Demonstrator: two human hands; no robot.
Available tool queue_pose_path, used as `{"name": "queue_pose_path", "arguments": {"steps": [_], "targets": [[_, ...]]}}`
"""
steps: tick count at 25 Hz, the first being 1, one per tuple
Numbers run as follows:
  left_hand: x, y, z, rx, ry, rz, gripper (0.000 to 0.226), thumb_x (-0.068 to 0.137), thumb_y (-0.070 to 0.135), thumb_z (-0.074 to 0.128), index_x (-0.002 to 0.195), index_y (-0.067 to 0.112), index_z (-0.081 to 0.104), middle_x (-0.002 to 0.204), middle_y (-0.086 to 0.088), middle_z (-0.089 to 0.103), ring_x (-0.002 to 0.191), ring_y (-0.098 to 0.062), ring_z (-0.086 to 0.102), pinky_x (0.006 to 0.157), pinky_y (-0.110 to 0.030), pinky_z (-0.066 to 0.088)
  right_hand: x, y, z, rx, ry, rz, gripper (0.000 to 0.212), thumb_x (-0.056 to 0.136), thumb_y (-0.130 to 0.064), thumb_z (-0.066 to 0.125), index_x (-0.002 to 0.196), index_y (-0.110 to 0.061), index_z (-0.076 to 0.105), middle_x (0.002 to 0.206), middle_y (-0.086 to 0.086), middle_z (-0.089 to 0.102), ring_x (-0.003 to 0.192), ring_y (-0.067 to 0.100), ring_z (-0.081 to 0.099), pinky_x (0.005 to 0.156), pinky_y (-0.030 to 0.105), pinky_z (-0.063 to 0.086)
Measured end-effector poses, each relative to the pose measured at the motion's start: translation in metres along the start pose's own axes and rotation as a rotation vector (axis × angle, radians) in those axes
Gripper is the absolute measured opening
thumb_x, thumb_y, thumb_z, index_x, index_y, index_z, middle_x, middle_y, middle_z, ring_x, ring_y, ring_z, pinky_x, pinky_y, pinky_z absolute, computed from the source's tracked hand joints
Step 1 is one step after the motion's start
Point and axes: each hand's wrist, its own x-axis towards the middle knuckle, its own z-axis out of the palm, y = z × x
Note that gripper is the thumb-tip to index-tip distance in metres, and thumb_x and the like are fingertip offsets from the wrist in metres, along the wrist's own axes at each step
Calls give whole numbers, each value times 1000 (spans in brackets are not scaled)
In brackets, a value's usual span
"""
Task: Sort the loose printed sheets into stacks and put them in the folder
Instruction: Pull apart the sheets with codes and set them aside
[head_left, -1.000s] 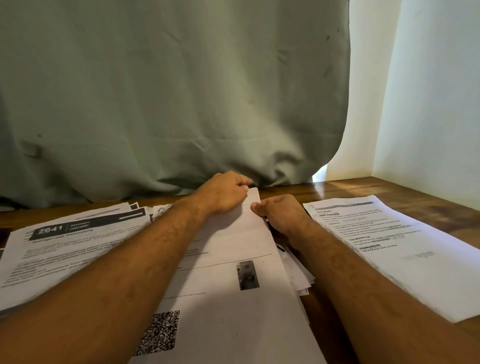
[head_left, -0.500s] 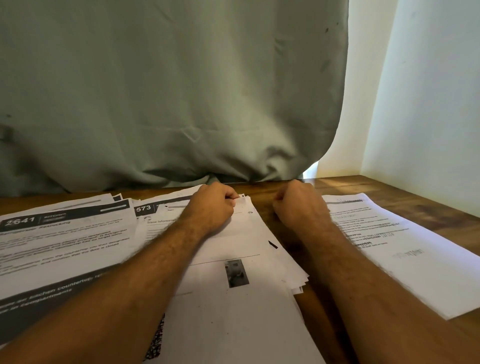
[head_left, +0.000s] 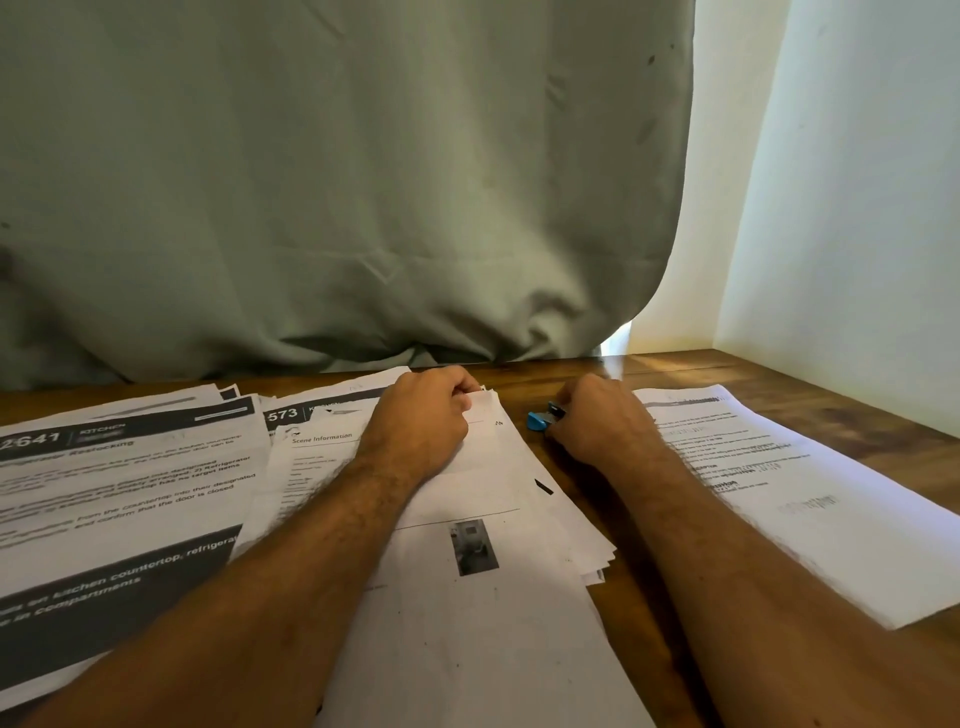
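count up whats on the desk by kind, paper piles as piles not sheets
Piles of printed sheets: 3 (left pile, middle pile, right pile)
Small blue tool: 1 (blue stapler-like tool, gripped by the right hand)
Total: 4
The left hand pinches the middle pile's top corner.

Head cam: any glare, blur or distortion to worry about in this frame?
Head view: daylight glare streaks the table beside the curtain; text on the right-hand sheet is smeared and unreadable; wide-angle lens bends the curtain's edge; forearms shade the middle stack; both the left hand and right hand look sharp.
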Motion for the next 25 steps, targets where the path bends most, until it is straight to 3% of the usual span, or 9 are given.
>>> {"name": "queue_pose_path", "arguments": {"steps": [6, 9, 13, 16, 19, 22, 25], "targets": [[-9, 7, -8, -44, 62, 23, 25, 101, 25, 57, 125, 25, 65, 122, -1, 69, 106, -20, 63, 103, -40, 52, 2, 1, 6, 219, -3, 58, 35, 82, -40, 76, 107, -17, 71, 82, -3, 60, 72, 13, 56, 75, 31, 52], [-9, 8, -8, -58, 75, 19, 23, 102, 26, 56, 123, 27, 66, 119, 0, 70, 98, -15, 61, 100, -38, 52, 0, -4, 4, 433, 97, 23, 35, 84, -36, 74, 115, -20, 71, 98, -3, 69, 79, 11, 60, 74, 28, 49], [-10, 10, -8, -50, 93, 7, 23, 101, 25, 57, 122, 27, 66, 117, 1, 70, 93, -11, 58, 100, -36, 51, -11, -19, 1, 713, 102, -71, 40, 91, -30, 67, 129, -21, 62, 121, -2, 68, 103, 15, 64, 96, 38, 53], [-12, 13, -12, -68, 109, 23, 25, 101, 23, 58, 124, 25, 67, 120, 0, 70, 103, -15, 63, 103, -37, 52, -18, -22, 2, 634, 54, -149, 39, 91, -19, 65, 129, -25, 60, 124, -3, 66, 109, 15, 62, 97, 34, 52], [-12, 15, -15, -93, 112, 48, 26, 100, 20, 59, 123, 23, 70, 120, -1, 69, 105, -16, 62, 103, -38, 52, -18, -21, 0, 480, 30, -197, 40, 85, -13, 66, 122, -27, 61, 119, -2, 67, 102, 14, 63, 82, 23, 53], [-14, 16, -14, -142, 136, 55, 25, 100, 19, 59, 122, 24, 70, 118, 1, 70, 104, -15, 63, 101, -39, 54, -19, -23, -1, 381, 4, -233, 43, 77, -21, 68, 119, -28, 61, 112, -2, 69, 92, 11, 63, 77, 21, 52], [-16, 15, -11, -209, 169, 75, 26, 99, 16, 60, 122, 28, 65, 98, 9, 67, 91, -8, 63, 93, -38, 58, -20, -26, -2, 359, 8, -244, 49, 70, -38, 69, 118, -28, 60, 104, -6, 67, 86, 9, 62, 80, 27, 55]]}}
